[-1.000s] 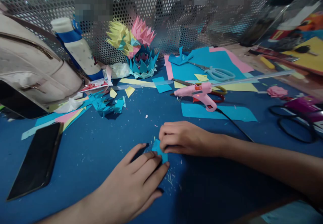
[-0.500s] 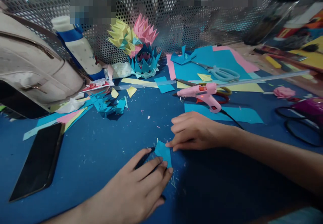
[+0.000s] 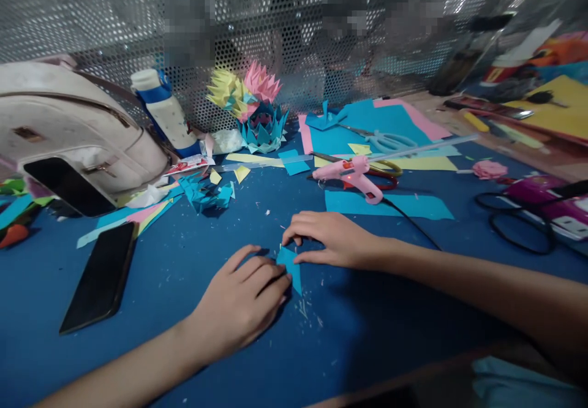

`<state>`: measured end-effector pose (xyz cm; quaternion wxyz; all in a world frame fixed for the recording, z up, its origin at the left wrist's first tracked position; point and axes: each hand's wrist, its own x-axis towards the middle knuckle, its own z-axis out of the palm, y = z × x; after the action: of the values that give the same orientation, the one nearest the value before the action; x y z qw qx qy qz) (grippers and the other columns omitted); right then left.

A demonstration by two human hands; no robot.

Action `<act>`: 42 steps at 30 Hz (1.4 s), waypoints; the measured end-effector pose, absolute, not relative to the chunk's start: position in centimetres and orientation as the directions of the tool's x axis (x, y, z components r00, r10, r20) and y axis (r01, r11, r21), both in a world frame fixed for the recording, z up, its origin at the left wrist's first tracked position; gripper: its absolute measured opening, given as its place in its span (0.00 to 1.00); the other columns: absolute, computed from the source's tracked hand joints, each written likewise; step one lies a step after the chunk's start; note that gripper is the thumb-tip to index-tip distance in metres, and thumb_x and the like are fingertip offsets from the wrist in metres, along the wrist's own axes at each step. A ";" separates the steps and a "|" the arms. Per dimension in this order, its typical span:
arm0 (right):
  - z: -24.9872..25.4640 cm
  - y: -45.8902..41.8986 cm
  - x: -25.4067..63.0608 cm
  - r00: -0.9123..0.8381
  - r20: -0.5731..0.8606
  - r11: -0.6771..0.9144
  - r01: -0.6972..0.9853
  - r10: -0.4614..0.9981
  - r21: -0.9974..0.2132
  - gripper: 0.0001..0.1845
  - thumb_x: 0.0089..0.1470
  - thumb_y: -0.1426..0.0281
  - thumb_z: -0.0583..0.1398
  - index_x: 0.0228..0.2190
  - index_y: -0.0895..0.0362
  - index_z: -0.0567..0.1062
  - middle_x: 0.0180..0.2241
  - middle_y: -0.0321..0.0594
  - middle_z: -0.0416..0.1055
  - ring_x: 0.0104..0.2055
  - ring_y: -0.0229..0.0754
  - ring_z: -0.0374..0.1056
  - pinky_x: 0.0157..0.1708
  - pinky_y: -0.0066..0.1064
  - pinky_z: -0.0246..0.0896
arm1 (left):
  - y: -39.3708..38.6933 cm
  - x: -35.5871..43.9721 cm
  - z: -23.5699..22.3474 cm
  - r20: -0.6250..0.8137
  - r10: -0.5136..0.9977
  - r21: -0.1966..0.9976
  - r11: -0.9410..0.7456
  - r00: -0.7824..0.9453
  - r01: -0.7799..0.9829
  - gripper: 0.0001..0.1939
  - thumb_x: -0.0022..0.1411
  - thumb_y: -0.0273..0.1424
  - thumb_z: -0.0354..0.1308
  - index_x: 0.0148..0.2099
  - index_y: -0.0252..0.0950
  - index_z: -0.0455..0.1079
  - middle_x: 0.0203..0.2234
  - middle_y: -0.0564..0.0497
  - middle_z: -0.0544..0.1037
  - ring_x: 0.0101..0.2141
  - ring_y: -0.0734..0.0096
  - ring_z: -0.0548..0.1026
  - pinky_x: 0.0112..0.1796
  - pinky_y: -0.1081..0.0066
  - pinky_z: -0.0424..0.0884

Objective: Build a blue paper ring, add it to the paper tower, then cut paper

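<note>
– Okay, where's the small blue paper (image 3: 291, 269)?
– On the desk (image 3: 220, 258), between the two hands, pointed end toward the wearer.
– Left hand (image 3: 245, 298)?
– Palm down, fingers bent and loosely spread. Fingertips on the paper's left edge.
– Right hand (image 3: 328, 236)?
– Thumb at the right edge, other fingers curled near the top corner. Gap between thumb and forefinger. Can't tell how firmly either hand presses.
– What's behind that?
– Pink glue gun (image 3: 351, 174) on its side, nozzle left, black cord running toward the right forearm. Red-and-yellow-handled scissors (image 3: 392, 178) right behind it, partly covered. Blue strip (image 3: 390, 204) just in front.
– Farther back?
– Light-blue scissors (image 3: 390, 141) on blue and pink sheets (image 3: 374, 120). Left of those, a blue paper flower (image 3: 263, 129), with yellow (image 3: 224, 92) and pink (image 3: 261, 82) spiky ones above it. Perforated metal screen (image 3: 298, 40) behind.
– Left side?
– Dark phone (image 3: 100, 279) flat on the desk, another phone (image 3: 68, 187) tilted against the pale bag (image 3: 87, 132). White-and-blue bottle (image 3: 166, 114) beside the bag.
– Right side?
– Pink paper rose (image 3: 490, 170), then a purple object (image 3: 546, 203) with a black cable.
</note>
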<state>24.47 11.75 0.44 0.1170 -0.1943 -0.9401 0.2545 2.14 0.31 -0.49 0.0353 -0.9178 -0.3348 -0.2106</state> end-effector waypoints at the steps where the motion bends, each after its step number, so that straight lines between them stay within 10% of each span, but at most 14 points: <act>1: 0.6 11.6 24.4 -0.893 0.111 0.787 0.320 0.437 -0.527 0.13 0.58 0.64 0.65 0.43 0.55 0.75 0.36 0.37 0.71 0.41 0.40 0.65 0.35 0.28 0.56 | 0.3 2.2 -0.3 0.414 0.632 0.109 -0.749 0.655 0.653 0.12 0.71 0.27 0.50 0.50 0.35 0.74 0.41 0.47 0.79 0.43 0.63 0.75 0.53 0.53 0.66; 20: 0.4 10.9 24.3 -0.881 0.148 0.770 0.297 0.448 -0.565 0.04 0.59 0.70 0.63 0.37 0.56 0.78 0.34 0.37 0.74 0.40 0.38 0.66 0.37 0.28 0.58 | 0.0 1.7 0.0 0.349 0.705 0.278 -0.707 0.617 0.650 0.15 0.71 0.24 0.49 0.55 0.33 0.71 0.48 0.43 0.77 0.49 0.61 0.72 0.58 0.48 0.60; 42: -0.4 11.4 24.4 -0.929 0.347 0.990 0.104 0.130 -0.091 0.16 0.69 0.67 0.51 0.32 0.57 0.74 0.35 0.36 0.75 0.35 0.38 0.62 0.33 0.32 0.53 | 0.2 1.5 -0.4 0.304 0.696 0.234 -0.717 0.651 0.657 0.17 0.70 0.24 0.49 0.58 0.32 0.69 0.53 0.44 0.75 0.53 0.59 0.71 0.60 0.48 0.57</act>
<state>24.40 11.45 -0.38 0.1790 -0.0597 -0.9814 0.0356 1.49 0.17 -0.43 -0.0514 -0.9070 -0.3728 -0.1890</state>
